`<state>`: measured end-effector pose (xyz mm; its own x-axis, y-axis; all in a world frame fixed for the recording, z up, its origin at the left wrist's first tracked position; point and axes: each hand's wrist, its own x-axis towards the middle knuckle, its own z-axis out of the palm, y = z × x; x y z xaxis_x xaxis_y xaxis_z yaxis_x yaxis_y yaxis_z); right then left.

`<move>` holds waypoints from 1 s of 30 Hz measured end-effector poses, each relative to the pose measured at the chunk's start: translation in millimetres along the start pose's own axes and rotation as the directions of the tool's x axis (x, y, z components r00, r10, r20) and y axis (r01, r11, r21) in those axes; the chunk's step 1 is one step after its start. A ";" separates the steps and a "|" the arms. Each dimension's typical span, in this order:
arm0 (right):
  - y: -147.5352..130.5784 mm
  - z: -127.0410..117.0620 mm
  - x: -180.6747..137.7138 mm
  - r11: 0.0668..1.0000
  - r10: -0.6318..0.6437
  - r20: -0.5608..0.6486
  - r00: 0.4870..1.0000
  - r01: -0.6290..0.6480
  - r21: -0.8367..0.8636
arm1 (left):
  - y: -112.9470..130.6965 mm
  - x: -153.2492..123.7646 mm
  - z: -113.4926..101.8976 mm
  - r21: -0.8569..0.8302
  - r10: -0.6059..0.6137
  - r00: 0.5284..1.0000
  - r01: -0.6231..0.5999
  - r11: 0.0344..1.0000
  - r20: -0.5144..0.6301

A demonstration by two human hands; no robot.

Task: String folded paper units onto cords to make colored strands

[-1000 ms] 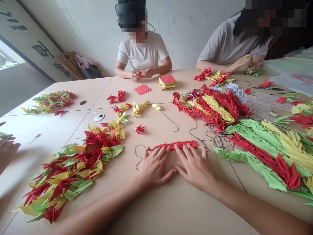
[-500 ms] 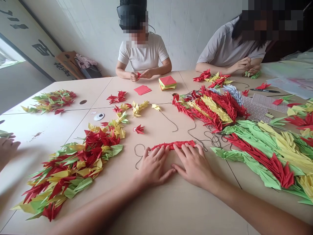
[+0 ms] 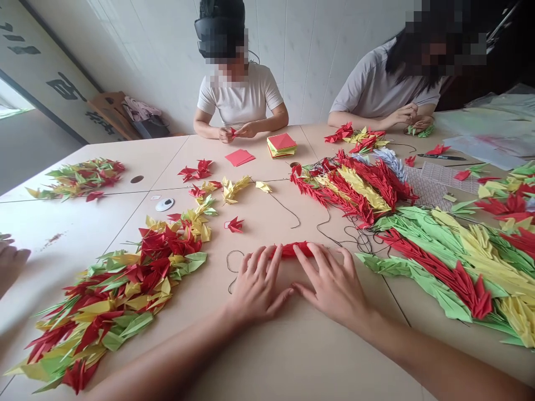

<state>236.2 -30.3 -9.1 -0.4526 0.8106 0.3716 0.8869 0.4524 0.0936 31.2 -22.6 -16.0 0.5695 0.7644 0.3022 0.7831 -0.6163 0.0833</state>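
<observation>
A short string of red folded paper cranes (image 3: 292,249) lies on the beige table (image 3: 292,356) in front of me. My left hand (image 3: 254,287) rests flat on the table with fingers spread, fingertips touching the string's left end. My right hand (image 3: 332,284) lies flat beside it, fingers spread over the string's right part. A dark thread (image 3: 230,267) loops out from the left end of the string. Neither hand grips anything.
A heap of loose red, yellow and green cranes (image 3: 121,284) lies at my left. Long strung bundles (image 3: 443,256) fill the right. Two people sit opposite, folding paper; a stack of paper squares (image 3: 282,143) lies near them. Another person's hand (image 3: 10,262) shows at far left.
The red crane string looks shorter now, pushed together between my hands; my fingers have closed in over its ends. The camera has shifted slightly.
</observation>
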 end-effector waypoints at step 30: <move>56.6 9.0 10.4 0.947 0.051 0.126 0.991 -0.088 0.309 | -60.0 11.3 -14.7 -0.192 -0.178 0.973 0.204 0.960 0.145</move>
<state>280.9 7.0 -8.2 -0.4150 0.8728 0.2568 0.8513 0.4721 -0.2291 -13.0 20.1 -3.7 0.4513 0.8810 0.1421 0.8198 -0.4722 0.3241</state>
